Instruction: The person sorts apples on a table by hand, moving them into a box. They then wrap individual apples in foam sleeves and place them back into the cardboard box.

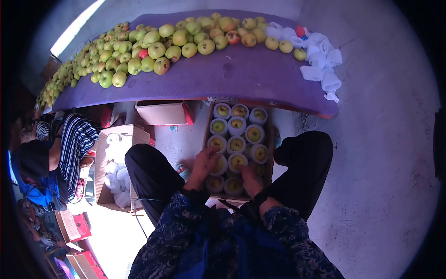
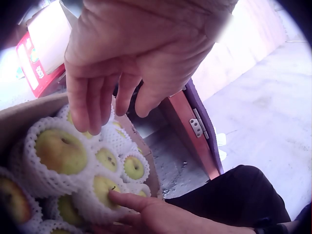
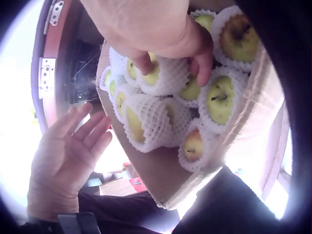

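Observation:
An open cardboard box holds rows of green-yellow apples in white foam nets. My left hand hovers over its left side with relaxed, slightly bent fingers; in the left wrist view this hand holds nothing. Toward the near right of the box, my right hand grips a netted apple, thumb on the apple near its stem. The right wrist view shows the right hand with fingers spread round that netted apple, which lies among other netted apples. There the left hand appears palm up.
A purple-covered table beyond the box bears many loose apples and a pile of foam nets at its right end. A carton of white nets stands to the left, near another person in striped clothing. My knees flank the box.

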`<action>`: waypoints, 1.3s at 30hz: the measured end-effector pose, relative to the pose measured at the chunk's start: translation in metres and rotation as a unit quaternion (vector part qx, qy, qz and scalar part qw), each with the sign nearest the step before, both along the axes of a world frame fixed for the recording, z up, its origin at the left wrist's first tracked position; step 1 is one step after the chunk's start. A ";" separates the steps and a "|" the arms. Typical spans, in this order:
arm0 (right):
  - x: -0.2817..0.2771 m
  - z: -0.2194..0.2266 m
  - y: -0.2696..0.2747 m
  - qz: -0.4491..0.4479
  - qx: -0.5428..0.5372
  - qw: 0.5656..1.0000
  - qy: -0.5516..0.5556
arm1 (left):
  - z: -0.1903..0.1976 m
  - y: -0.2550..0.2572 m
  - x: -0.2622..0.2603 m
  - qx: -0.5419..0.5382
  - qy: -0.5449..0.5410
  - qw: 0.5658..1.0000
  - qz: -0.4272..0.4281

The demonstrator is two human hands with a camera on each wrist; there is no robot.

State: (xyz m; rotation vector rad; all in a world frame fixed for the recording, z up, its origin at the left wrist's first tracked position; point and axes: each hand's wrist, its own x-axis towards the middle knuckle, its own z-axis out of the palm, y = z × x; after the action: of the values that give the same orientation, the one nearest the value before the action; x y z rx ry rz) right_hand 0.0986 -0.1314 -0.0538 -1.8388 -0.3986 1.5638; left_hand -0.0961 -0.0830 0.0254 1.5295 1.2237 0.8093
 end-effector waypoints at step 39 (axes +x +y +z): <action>0.006 -0.002 0.005 0.004 0.159 0.982 -0.103 | 0.002 -0.007 0.008 -0.016 0.048 0.999 -0.005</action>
State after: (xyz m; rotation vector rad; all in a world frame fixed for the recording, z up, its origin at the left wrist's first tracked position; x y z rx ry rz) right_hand 0.1048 -0.1261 -0.0553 -1.7513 -0.7079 1.2336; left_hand -0.0885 -0.0902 0.0275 1.5623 1.2912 0.7127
